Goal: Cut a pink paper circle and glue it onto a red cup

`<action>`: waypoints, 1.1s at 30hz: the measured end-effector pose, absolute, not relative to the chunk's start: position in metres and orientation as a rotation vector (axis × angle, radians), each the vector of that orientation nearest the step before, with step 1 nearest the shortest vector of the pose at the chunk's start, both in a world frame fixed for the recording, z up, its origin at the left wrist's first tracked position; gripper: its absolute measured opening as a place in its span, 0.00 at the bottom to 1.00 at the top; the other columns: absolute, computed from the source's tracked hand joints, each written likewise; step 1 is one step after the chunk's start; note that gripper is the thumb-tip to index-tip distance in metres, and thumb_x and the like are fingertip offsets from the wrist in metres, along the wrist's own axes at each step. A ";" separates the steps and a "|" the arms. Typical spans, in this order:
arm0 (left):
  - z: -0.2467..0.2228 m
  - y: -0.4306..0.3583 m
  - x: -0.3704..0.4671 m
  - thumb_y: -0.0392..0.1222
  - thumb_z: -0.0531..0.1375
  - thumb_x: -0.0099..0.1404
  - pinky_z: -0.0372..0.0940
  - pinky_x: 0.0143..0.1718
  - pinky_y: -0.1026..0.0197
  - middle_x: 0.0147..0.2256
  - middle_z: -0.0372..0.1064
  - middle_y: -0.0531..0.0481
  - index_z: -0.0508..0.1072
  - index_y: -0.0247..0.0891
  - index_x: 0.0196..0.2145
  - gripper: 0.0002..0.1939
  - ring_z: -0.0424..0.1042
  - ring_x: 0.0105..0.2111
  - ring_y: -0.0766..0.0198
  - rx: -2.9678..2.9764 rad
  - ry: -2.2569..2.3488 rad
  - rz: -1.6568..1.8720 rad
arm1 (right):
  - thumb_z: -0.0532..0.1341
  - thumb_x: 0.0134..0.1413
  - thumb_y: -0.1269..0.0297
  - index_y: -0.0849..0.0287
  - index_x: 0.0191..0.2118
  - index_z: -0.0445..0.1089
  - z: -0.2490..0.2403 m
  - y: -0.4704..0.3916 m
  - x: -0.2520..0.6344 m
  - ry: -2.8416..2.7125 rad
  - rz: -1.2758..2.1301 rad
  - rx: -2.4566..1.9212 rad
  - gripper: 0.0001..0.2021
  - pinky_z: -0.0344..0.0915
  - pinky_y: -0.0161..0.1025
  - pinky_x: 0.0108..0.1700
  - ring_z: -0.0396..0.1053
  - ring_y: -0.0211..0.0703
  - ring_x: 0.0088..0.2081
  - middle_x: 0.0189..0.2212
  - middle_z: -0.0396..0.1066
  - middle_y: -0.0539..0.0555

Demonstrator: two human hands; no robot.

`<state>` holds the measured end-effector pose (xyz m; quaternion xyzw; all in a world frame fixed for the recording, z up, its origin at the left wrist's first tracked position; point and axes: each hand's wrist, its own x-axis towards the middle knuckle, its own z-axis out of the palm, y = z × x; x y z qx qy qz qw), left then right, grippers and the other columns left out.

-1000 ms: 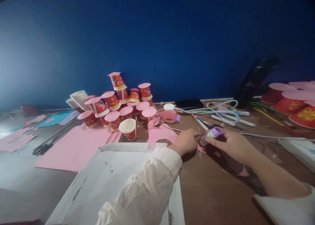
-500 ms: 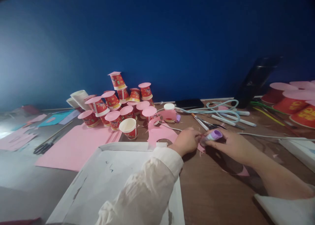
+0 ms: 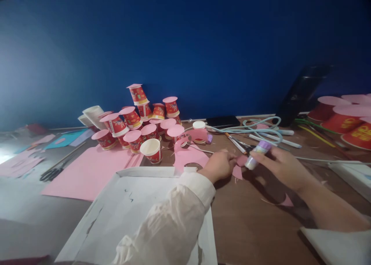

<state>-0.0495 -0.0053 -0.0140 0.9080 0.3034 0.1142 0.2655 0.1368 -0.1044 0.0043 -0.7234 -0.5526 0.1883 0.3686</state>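
My right hand [image 3: 285, 167] grips a glue stick [image 3: 257, 155] with a purple end and a whitish tube, tilted above the table. Close to the tube's lower end is a small pink paper piece [image 3: 241, 160], pinched in the closed fingers of my left hand [image 3: 220, 164]. Beneath it lies a pink paper scrap [image 3: 237, 173]. Left of my left hand, a pink sheet with cut-out holes [image 3: 193, 156] rests on the table. One upright red paper cup [image 3: 152, 151] stands just behind the white tray.
Red cups topped with pink paper discs [image 3: 133, 139] are stacked at the back left. A white tray lid [image 3: 116, 211] lies under my left sleeve, beside pink sheets [image 3: 84, 172]. Scissors [image 3: 53, 172], a coiled light-blue cable [image 3: 261, 126], markers [image 3: 285, 141] and a black bottle [image 3: 303, 95] lie around.
My right hand has drawn the glue stick back to the right and slightly up, away from my left fingers, uncovering the small pink piece. My left hand has stayed nearly still.
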 end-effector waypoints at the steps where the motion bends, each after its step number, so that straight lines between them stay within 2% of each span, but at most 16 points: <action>1: -0.014 -0.005 -0.050 0.40 0.52 0.76 0.69 0.49 0.60 0.41 0.77 0.44 0.81 0.37 0.39 0.18 0.76 0.42 0.59 2.457 0.814 0.307 | 0.60 0.55 0.33 0.51 0.30 0.73 0.003 -0.104 0.136 -1.430 0.460 -1.871 0.25 0.65 0.45 0.34 0.74 0.53 0.31 0.27 0.78 0.54; 11: -0.012 -0.003 -0.049 0.39 0.52 0.75 0.70 0.53 0.58 0.46 0.78 0.40 0.83 0.35 0.45 0.18 0.77 0.47 0.55 2.510 0.816 0.251 | 0.60 0.57 0.42 0.52 0.33 0.70 -0.011 -0.094 0.111 -1.607 0.266 -1.952 0.18 0.63 0.45 0.37 0.74 0.54 0.35 0.33 0.78 0.60; 18: -0.012 -0.004 -0.048 0.41 0.53 0.76 0.70 0.55 0.58 0.48 0.79 0.40 0.83 0.36 0.47 0.18 0.77 0.49 0.55 2.474 0.846 0.253 | 0.57 0.58 0.40 0.52 0.30 0.67 -0.011 -0.095 0.113 -1.650 0.310 -2.002 0.20 0.61 0.44 0.33 0.72 0.51 0.30 0.29 0.77 0.59; 24: -0.014 -0.004 -0.049 0.39 0.52 0.76 0.69 0.53 0.59 0.45 0.79 0.42 0.82 0.36 0.42 0.17 0.77 0.45 0.57 2.478 0.807 0.288 | 0.56 0.59 0.35 0.50 0.29 0.68 -0.003 -0.100 0.122 -1.452 0.321 -1.909 0.23 0.65 0.46 0.33 0.72 0.53 0.29 0.26 0.76 0.56; 28: -0.014 -0.003 -0.049 0.40 0.52 0.76 0.70 0.52 0.59 0.45 0.79 0.42 0.82 0.36 0.43 0.18 0.77 0.45 0.57 2.475 0.839 0.269 | 0.57 0.59 0.36 0.50 0.28 0.67 -0.007 -0.099 0.119 -1.501 0.248 -1.933 0.22 0.62 0.46 0.32 0.70 0.53 0.28 0.24 0.74 0.57; 33: -0.013 -0.001 -0.049 0.38 0.53 0.73 0.70 0.54 0.58 0.47 0.79 0.41 0.83 0.37 0.46 0.17 0.77 0.48 0.55 2.444 0.831 0.242 | 0.59 0.57 0.37 0.52 0.31 0.68 -0.018 -0.094 0.110 -1.595 0.160 -2.025 0.21 0.62 0.44 0.33 0.72 0.53 0.31 0.29 0.76 0.58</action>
